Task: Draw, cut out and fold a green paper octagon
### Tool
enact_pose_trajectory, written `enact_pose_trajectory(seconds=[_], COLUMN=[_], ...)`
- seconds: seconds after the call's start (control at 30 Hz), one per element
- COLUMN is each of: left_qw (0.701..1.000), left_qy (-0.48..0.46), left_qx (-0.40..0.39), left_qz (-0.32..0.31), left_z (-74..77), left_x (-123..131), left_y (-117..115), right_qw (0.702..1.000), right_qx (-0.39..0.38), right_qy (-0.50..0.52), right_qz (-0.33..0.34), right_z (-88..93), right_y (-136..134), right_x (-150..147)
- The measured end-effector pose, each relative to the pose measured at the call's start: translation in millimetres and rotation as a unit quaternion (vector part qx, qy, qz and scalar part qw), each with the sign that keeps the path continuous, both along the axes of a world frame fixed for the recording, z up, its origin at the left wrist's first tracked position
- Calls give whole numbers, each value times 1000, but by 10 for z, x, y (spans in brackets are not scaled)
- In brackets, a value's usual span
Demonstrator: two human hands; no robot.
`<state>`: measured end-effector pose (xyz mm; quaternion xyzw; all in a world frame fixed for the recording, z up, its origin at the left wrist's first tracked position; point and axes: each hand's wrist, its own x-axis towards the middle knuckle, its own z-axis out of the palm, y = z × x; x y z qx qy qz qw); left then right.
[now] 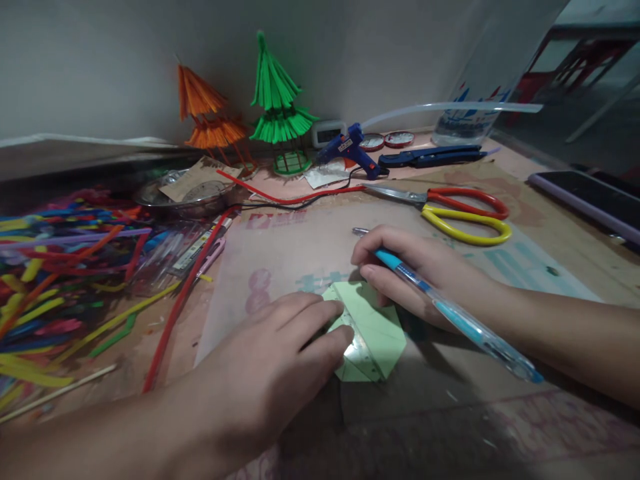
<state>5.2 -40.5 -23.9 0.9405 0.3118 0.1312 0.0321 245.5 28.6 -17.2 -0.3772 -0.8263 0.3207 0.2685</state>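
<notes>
A pale green piece of card (387, 337) with cut-off corners lies flat in front of me, with faint lines on it. My left hand (280, 347) reaches over its left side, fingertips pressing a clear ruler (357, 348) down onto the card. Part of the ruler is hidden beneath those fingers. In my right hand (420, 270), fingers are closed around a blue clear-barrelled pen (463, 323). The pen slants, its metal end (360, 231) pointing away to the upper left, apart from the card. The curled fingers are beside the card's upper right edge.
Red-and-yellow-handled scissors (467, 213) lie beyond my right hand. A blue glue gun (353, 150), blue pliers (430, 157), and green (277, 87) and orange (205, 100) tree models stand behind. Colourful pipe cleaners (60, 267) heap at left; a phone (590, 200) rests at right.
</notes>
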Motion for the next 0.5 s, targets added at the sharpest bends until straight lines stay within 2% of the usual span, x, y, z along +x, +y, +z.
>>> enact_pose_trajectory(seconds=[0.5], left_qw=[1000], left_qy=[2], left_qx=[12], left_qz=[-1], left_z=[-14], left_x=[-20], left_y=[-18], right_qw=[1000], right_qx=[2], right_qy=[6], right_qz=[5], right_z=[0], right_y=[-7], right_x=[14])
